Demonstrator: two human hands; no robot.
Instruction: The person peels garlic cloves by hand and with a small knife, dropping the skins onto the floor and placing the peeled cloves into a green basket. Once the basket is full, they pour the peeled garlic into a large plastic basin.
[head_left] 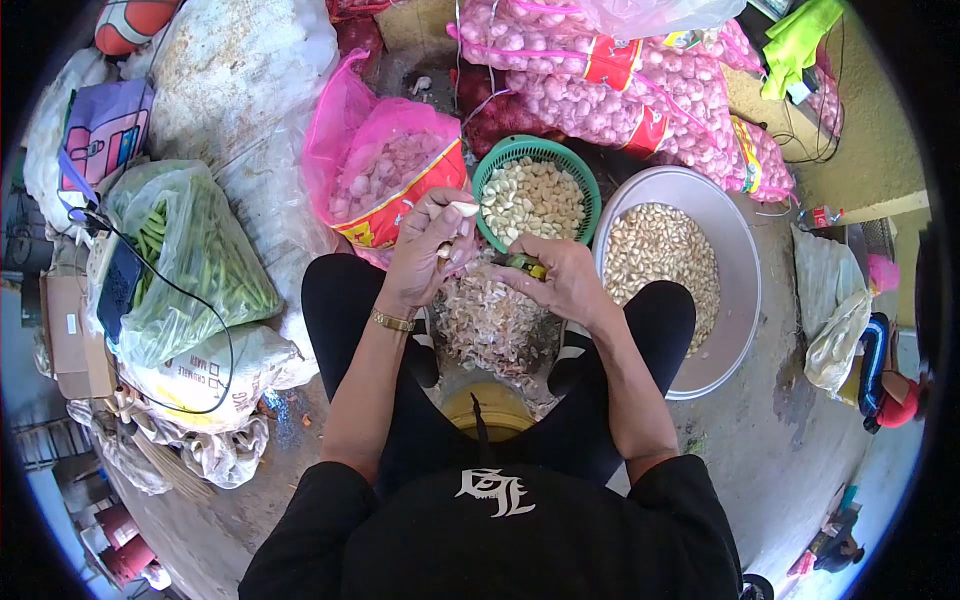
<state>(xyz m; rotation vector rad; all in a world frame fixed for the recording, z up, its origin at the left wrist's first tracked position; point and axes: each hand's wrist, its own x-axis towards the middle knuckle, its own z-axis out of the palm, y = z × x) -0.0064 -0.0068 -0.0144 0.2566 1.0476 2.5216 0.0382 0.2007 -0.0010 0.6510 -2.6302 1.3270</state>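
Observation:
My left hand (422, 255) is closed around garlic cloves, with a pale garlic clove (463, 208) held up between thumb and fingers. In my right hand (570, 275) is a small green-and-yellow handled tool (527, 266); its working end cannot be made out. Just beyond both hands stands a green plastic basket (596, 205) with peeled cloves (530, 195) in it. To the right, a wide grey basin (748, 300) holds many unpeeled-looking cloves (655, 250). Dry garlic skins (490, 320) lie heaped on the floor below my hands, between my feet.
An open pink mesh bag (325, 150) of garlic stands at front left. Full garlic sacks (640, 90) are stacked behind the basket. On the left are a plastic bag of green pods (200, 270) and a large white sack (235, 90). A cable (205, 300) hangs there.

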